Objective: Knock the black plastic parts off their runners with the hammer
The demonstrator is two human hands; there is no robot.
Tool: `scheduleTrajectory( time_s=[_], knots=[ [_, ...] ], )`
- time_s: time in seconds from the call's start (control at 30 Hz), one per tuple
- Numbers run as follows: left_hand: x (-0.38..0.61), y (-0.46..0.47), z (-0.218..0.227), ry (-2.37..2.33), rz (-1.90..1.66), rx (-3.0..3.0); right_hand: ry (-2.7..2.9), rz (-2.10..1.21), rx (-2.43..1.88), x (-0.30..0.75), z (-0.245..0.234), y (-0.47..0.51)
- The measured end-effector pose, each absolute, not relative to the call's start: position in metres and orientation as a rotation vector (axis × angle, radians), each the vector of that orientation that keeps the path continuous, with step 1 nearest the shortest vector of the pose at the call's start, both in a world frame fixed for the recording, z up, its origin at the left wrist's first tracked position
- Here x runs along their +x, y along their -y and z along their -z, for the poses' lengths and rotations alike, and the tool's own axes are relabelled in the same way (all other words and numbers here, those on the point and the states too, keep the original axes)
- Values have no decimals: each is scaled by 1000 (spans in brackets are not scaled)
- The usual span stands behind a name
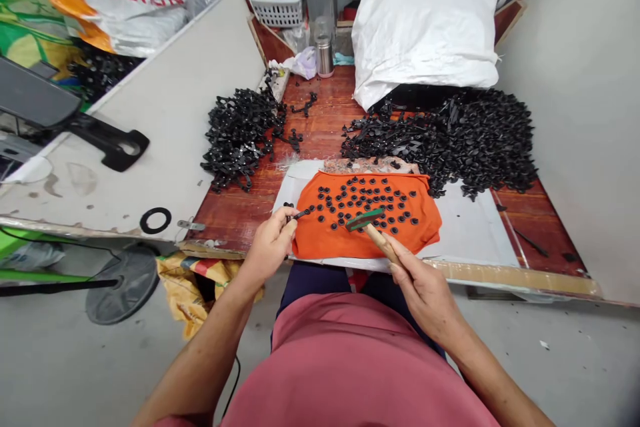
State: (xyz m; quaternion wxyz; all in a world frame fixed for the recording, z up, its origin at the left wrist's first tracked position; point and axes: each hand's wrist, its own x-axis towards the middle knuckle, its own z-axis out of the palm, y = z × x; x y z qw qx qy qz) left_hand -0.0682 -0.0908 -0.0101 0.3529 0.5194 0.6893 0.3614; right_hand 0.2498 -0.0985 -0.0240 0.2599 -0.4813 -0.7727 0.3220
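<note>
My left hand (275, 240) is closed in a pinch on a small black plastic part (301, 214) at the left edge of an orange cloth (325, 243). Wrapped round the wooden handle of a hammer (383, 240), my right hand (420, 283) is at the cloth's lower right. The hammer's green head is over the middle of the cloth; whether it touches anything there I cannot tell. Many small round black pieces (343, 189) stand spread over the orange cloth, which lies on a white sheet (465, 233).
A pile of black plastic parts (240, 137) lies at the left, and a larger heap (480, 140) at the right below a white sack (425, 27). Behind are a steel flask (325, 57) and a grey basket (280, 12). A black ring (144, 221) lies on the left board.
</note>
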Motion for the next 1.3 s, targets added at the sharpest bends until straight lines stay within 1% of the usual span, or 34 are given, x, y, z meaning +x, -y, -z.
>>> scheduleTrajectory(
  time_s=[0.23, 0.37, 0.63, 1.0, 1.3],
  knots=[
    [-53, 83, 18, -1963, -730, 1653, 2123, -841, -1312, 249, 23, 96],
    [-49, 78, 19, -2054, -567, 1671, 2138, -851, -1333, 249, 26, 94],
    [-44, 75, 22, -2129, -395, 1739, 2148, -865, -1361, 250, 30, 95],
    [-45, 75, 22, -2127, -462, 1757, 2192, -841, -1363, 245, 24, 91],
    [-46, 76, 29, -2147, -422, 1796, 2208, -836, -1368, 242, 25, 90]
  ],
)
